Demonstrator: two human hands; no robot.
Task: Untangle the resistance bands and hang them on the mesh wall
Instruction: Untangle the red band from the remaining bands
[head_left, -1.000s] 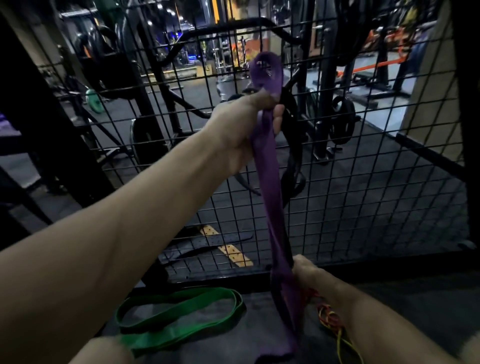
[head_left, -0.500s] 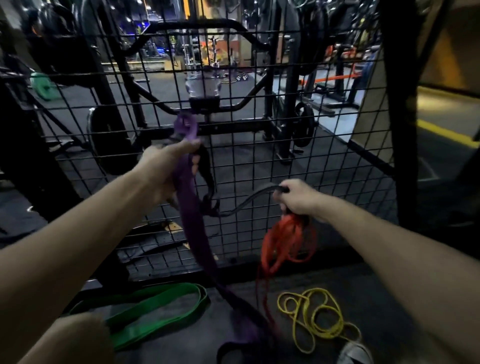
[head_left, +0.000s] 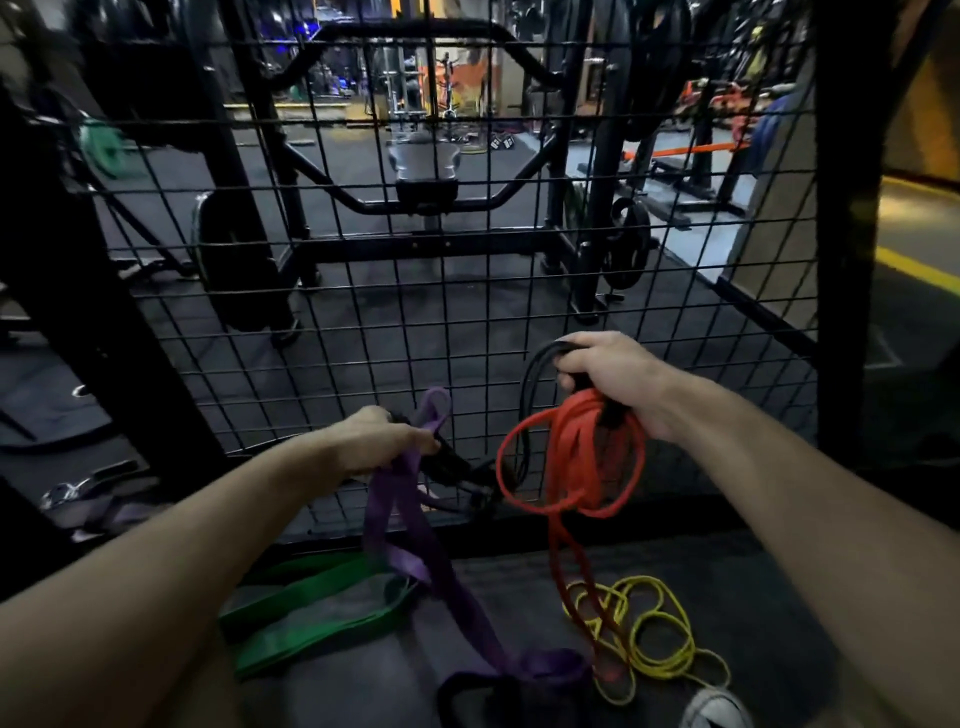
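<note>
Left hand is clamped on the purple band near its top loop. Right hand is fisted around a bunch of red band coils plus a black band that arcs out of the fist. The hands are apart, both low in front of the mesh wall. Nothing hangs on the mesh yet.

The purple band trails down to the floor, its tail lying next to the red tail and a dark band. The yellow band sits loose on the floor with the red tail running across it. The green band lies flat by the wall base, apart from the rest.

Risks, as judged:
- Black strands between the two hands look knotted near the mesh base; pulling the hands apart could cinch that knot.
- Lifting red could drag yellow up with it.
- Red coils bunched in one fist may slip and re-tangle.
- A stretched band could snap back or snag on the mesh wires.
- Shoe is close to the yellow loops, so it could step on or catch them.
</note>
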